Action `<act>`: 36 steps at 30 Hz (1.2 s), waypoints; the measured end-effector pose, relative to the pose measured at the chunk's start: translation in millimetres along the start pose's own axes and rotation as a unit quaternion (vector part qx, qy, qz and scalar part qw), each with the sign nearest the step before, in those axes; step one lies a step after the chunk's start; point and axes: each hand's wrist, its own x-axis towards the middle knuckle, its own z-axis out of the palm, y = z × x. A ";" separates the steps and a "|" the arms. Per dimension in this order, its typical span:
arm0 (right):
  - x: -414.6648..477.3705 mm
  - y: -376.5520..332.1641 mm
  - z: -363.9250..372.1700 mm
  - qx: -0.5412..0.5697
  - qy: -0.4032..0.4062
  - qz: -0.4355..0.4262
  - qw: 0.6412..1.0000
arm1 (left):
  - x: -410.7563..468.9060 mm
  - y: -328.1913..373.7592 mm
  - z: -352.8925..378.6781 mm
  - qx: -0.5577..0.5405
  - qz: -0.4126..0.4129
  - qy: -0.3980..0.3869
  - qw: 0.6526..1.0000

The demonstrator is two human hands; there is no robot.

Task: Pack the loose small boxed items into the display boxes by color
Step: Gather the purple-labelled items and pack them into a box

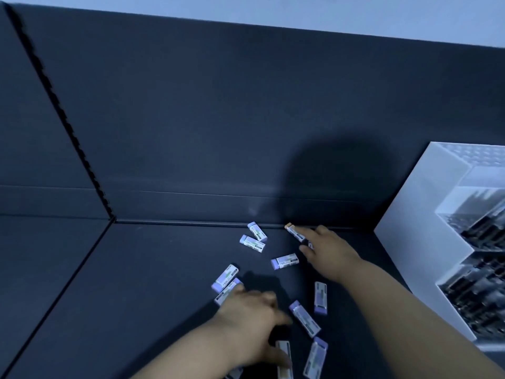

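We stretched our right hand (326,248), fingers spread, to the orange-capped box (294,232) at the desk's (153,269) back edge, sorting by color.

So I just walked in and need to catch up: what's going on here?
A person is sorting small boxed items scattered on a dark surface. The right hand reaches an orange-ended box by the back wall; the left hand gathers purple-ended ones. A white display box stands at right.
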 end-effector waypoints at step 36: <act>15.0 16.0 -3.2 -0.036 -0.022 -0.035 0.998 | 27.9 -10.3 -2.6 0.038 -0.109 0.044 0.992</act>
